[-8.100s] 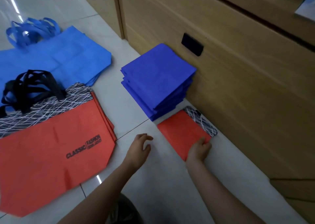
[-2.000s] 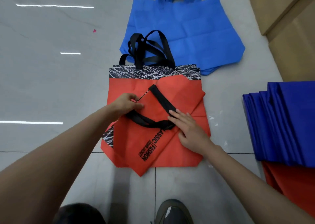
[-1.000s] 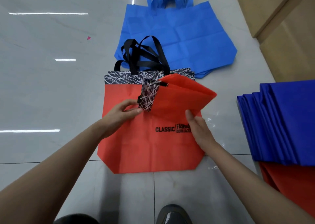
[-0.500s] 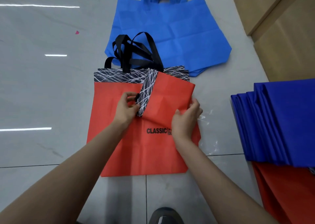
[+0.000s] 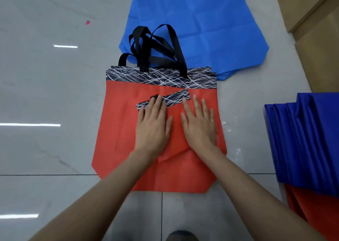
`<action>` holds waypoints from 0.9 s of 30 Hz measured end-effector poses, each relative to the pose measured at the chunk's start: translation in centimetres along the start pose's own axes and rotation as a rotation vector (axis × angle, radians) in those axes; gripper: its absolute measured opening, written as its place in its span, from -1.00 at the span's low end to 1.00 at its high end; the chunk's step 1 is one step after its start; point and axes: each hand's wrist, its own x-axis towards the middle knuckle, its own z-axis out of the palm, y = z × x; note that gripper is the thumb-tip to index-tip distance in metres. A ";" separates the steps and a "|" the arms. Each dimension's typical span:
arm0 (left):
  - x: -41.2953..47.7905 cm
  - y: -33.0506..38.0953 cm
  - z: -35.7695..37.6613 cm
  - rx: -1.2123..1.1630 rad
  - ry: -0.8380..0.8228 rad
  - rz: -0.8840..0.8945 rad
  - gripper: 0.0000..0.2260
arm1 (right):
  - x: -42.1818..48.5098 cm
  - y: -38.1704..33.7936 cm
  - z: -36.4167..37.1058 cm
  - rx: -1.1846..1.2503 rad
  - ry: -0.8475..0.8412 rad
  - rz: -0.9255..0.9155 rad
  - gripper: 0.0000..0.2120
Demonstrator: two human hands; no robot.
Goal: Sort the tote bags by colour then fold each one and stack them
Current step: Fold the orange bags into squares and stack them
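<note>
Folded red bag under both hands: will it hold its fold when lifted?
Probably floppy: the folded red bag is pressed flat by left hand and right hand, and its lower edge puckers. Likely light, thin creased cloth. Might slide on the unfolded red bag beneath.

A wooden cabinet (image 5: 315,39) stands on the glossy grey tiled floor (image 5: 45,94), which bears a pink speck (image 5: 87,22).

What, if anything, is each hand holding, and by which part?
Nothing is gripped. The left hand and right hand lie flat, palms down, pressing the folded orange bag; the left fingertips rest on its patterned band.
</note>
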 end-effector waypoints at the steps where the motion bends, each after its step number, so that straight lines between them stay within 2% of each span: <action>1: -1.3 0.8 1.1 0.000 -0.015 0.000 -0.49 | 0.0 -0.1 0.2 0.000 0.018 0.011 -0.45; 6: -2.5 0.8 3.0 0.068 -0.033 -0.050 -0.43 | 0.2 -0.1 0.6 -0.012 0.052 0.006 -0.48; 12: -2.5 0.1 2.7 0.077 -0.134 0.015 -0.32 | 0.3 -0.3 0.2 -0.040 0.074 -0.001 -0.49; 16: -1.9 0.5 2.0 0.074 -0.249 -0.037 -0.24 | -2.6 0.6 0.6 -0.083 0.097 -0.172 -0.50; 19: -1.8 0.4 1.6 0.062 -0.255 -0.015 -0.22 | -4.9 1.7 1.3 0.023 0.057 -0.020 -0.46; 21: -1.3 0.3 0.9 0.023 -0.168 -0.018 -0.30 | -5.1 1.9 1.2 0.036 0.039 0.043 -0.42; 24: 0.7 -0.7 -0.5 -0.102 0.009 -0.169 -0.62 | -4.9 1.6 0.6 0.049 -0.038 0.018 -0.37; 26: 1.7 -2.2 -1.0 -0.287 0.052 -0.316 -0.65 | -5.0 1.5 0.4 0.050 -0.038 0.021 -0.35; 27: 1.7 -2.7 -1.3 -0.468 0.054 -0.387 -0.63 | -5.0 1.3 0.3 0.054 -0.045 0.034 -0.35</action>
